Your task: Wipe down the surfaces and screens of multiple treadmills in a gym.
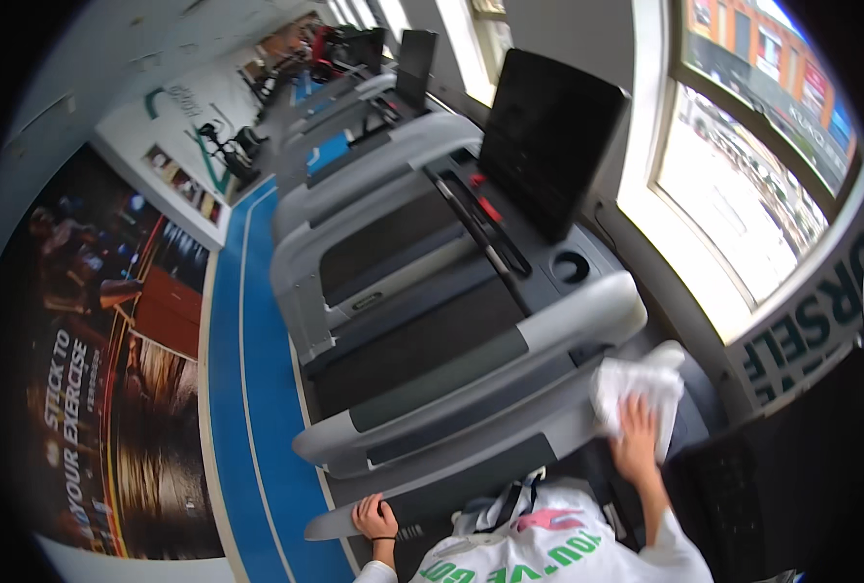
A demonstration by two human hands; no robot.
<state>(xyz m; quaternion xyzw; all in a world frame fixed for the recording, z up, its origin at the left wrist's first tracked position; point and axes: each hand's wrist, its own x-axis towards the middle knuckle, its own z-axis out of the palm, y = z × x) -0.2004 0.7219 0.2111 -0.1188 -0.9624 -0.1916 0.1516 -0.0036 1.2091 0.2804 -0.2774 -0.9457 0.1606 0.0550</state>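
Note:
My right hand is pressed onto a folded white cloth, its fingers laid over the cloth. The cloth lies at the front end of a grey treadmill handrail, close to the window side. At the rail's rear end, my left hand rests with its fingers curled over the top; a dark band circles that wrist. A dark grip panel covers part of the rail between both hands. What lies under the cloth is hidden.
A neighbouring treadmill runs alongside, with a tall black screen and a round cup holder. More treadmills line up beyond. A blue floor strip passes behind them. A dark panel stands right of my right arm, near the window.

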